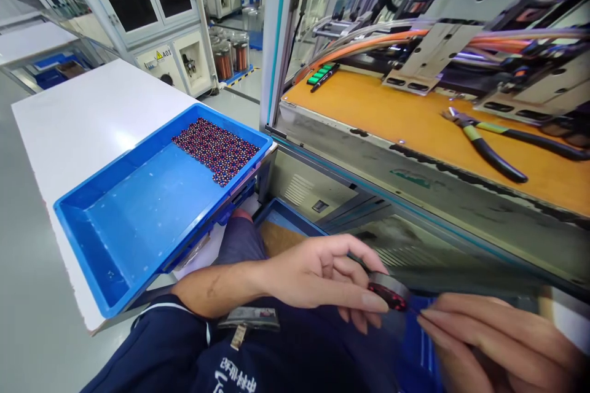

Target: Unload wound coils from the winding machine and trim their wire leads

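My left hand reaches across the lower middle, its thumb and fingers closed on a small round part. That part has a smooth grey metal rim and a dark face speckled with red; it is tilted, and the fingers cover one side. Close by on the right, my right hand is blurred, with thumb and index finger pinched together near the part's edge. Something thin and dark may be between those fingertips, too small to name. Left of my hands, a blue plastic tray holds many small dark, red-and-silver pieces packed at its far right end.
The tray rests on a white table. Ahead right is a machine with an orange-yellow bench top, bearing pliers, a black pen and a green item. A metal frame post rises between. Another blue bin sits below.
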`<state>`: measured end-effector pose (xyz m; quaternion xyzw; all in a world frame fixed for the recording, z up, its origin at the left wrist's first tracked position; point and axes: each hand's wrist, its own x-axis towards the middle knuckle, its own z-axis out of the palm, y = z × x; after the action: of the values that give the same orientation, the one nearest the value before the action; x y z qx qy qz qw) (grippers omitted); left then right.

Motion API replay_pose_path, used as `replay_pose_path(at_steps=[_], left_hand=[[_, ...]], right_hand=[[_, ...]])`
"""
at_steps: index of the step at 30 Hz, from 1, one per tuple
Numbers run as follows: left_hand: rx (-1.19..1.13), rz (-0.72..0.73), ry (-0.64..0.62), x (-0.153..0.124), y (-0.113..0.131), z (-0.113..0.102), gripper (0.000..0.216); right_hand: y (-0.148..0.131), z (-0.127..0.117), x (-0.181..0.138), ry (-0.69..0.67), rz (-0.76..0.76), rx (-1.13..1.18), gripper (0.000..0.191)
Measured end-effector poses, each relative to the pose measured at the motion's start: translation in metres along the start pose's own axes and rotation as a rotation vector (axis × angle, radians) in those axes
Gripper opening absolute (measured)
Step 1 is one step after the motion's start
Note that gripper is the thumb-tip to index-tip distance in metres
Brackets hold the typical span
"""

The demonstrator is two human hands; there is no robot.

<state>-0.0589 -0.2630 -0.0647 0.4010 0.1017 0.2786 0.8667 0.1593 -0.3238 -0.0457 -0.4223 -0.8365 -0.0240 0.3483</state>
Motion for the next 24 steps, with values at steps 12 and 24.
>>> replay_pose_path(at_steps=[12, 24], left_hand=[[-0.164, 0.201, 0.081, 0.000, 0.001, -0.004, 0.050], [-0.088, -0.065, -0.048, -0.001, 0.006, -0.005, 0.036]], right_hand=[[-0.007, -0.005, 0.023, 0.016, -0.037, -0.027, 0.013], [-0.022, -0.010, 0.049, 0.021, -0.124, 0.028, 0.009]])
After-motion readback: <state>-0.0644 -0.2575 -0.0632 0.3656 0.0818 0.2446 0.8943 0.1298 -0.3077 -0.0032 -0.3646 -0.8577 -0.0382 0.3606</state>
